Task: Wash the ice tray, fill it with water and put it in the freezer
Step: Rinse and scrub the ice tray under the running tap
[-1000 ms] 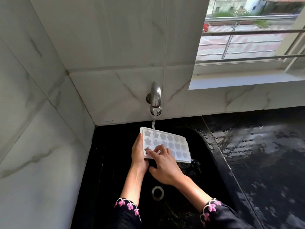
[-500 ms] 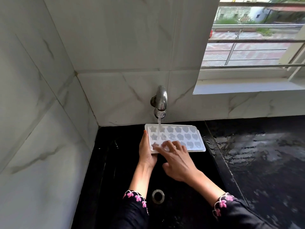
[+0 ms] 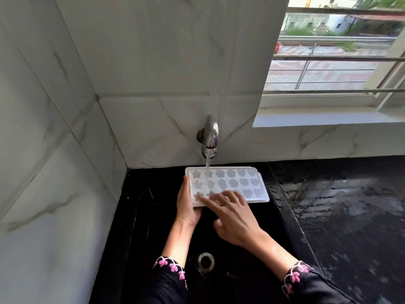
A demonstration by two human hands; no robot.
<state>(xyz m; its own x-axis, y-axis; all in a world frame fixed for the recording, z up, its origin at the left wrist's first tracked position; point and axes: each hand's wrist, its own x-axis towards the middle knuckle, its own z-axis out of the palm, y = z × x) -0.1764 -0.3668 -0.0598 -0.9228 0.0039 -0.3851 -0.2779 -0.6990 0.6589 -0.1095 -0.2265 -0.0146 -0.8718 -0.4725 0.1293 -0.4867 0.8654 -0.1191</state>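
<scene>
Wall tiles [image 3: 142,62]: white marble-look, grey veining, on the far and left walls, meeting in a corner. Window [image 3: 333,62]: far right, horizontal metal bars, white sill beneath; railing, paving and greenery beyond. Bench [image 3: 350,205]: black, glossy, wet, right of the basin. Drain [image 3: 206,261]: round metal ring in the near basin floor.

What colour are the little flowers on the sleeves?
Pink flowers on black sleeves, seen in the head view.

I'm seeing the left hand [image 3: 188,207] gripping the ice tray [image 3: 232,183] under the running tap [image 3: 210,133] while the right hand's [image 3: 235,220] fingers [image 3: 210,201] are lying across its cavities.
</scene>
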